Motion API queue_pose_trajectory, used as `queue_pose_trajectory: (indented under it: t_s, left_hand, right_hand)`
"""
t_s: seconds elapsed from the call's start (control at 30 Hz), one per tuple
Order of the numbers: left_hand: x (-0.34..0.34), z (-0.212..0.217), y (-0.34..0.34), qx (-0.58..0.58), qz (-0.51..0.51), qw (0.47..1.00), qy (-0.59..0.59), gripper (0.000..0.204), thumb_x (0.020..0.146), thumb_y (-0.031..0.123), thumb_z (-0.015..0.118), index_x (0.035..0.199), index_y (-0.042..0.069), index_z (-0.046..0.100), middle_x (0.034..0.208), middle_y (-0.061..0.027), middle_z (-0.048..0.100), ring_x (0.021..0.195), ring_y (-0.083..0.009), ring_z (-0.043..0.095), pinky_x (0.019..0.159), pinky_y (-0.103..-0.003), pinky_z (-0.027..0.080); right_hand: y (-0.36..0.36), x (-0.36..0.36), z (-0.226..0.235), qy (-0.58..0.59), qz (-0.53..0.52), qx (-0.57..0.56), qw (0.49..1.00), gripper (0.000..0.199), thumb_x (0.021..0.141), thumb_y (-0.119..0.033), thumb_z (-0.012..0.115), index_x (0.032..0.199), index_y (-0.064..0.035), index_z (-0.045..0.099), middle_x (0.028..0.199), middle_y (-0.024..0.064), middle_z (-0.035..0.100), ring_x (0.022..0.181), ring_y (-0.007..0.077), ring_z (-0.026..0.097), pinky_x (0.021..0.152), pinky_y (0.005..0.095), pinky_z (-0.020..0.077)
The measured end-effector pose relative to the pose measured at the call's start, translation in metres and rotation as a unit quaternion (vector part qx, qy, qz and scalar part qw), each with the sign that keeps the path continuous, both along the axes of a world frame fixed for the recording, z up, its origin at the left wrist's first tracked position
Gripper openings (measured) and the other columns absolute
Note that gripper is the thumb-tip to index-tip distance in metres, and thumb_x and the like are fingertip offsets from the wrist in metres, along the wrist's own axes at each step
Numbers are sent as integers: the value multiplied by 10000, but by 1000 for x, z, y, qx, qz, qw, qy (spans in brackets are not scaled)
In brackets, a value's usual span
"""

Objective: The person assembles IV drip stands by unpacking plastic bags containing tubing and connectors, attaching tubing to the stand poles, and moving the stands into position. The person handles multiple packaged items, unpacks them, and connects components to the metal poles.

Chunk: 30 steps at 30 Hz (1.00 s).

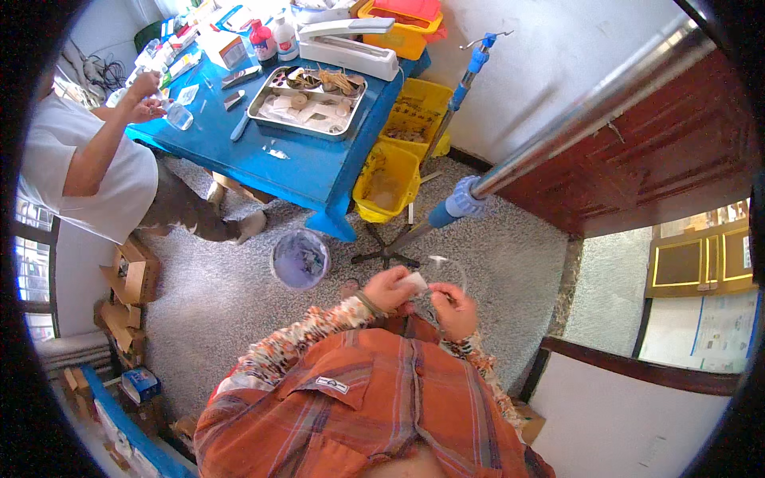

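In front of my chest, my left hand is closed around a small white piece, which looks like a roll of tape or a folded pad. My right hand is beside it, thumb and fingers pinched together close to the white piece's right end. What the right fingers hold is too small to make out. A thin clear tube curves in a loop just beyond my right hand. Past both hands stands a metal pole with blue wrapped parts on a dark legged base.
A blue-covered table bears a metal tray, bottles and a white device. Yellow-lined bins stand beside it. A bucket sits on the floor. A person in a white shirt sits left, handling a clear container.
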<state>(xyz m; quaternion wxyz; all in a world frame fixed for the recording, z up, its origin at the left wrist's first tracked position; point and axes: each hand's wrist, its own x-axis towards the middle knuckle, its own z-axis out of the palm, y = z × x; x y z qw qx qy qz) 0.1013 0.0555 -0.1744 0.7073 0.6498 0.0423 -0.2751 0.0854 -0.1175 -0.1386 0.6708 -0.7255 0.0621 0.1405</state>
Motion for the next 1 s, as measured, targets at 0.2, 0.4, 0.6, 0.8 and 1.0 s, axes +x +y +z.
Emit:
queue_pose_trajectory:
  t_s: [0.2,0.4,0.6,0.8,1.0]
  left_hand:
    - [-8,20,-37,40,13,995,-95,144,792,159,520,837,30,478,658,-57,530,585,-134,533,503,-283,423]
    - [-10,23,-46,133,-35,968,-212,153,765,160,543,856,43,501,694,-85,544,615,-154,541,530,-308,424]
    - [-11,27,-47,36,-77,992,-91,147,790,151,521,885,43,489,690,-47,565,579,-113,519,510,-267,416]
    - [-1,32,-39,-24,-68,997,-7,109,815,134,483,874,45,461,691,-17,576,515,-65,480,437,-219,381]
    - [2,33,-32,-2,-69,996,-54,127,815,154,496,876,45,471,686,-13,577,517,-67,499,443,-223,395]
  right_hand:
    - [-8,-1,-20,-113,-34,-40,992,222,752,-169,592,929,-35,598,719,14,517,558,86,456,515,223,379]
    - [-24,0,-20,-159,0,-105,982,185,768,-196,566,809,-18,598,701,26,513,549,98,466,489,229,372]
    - [-40,3,-21,172,-80,202,961,183,806,-185,451,752,-14,490,661,43,504,477,118,460,425,225,355]
    - [-36,5,-21,158,-78,349,921,187,786,-180,472,896,-28,473,630,35,472,454,106,403,363,214,295]
    - [-32,8,-21,222,7,275,935,156,795,-176,510,877,-45,493,546,-28,415,433,60,366,374,193,275]
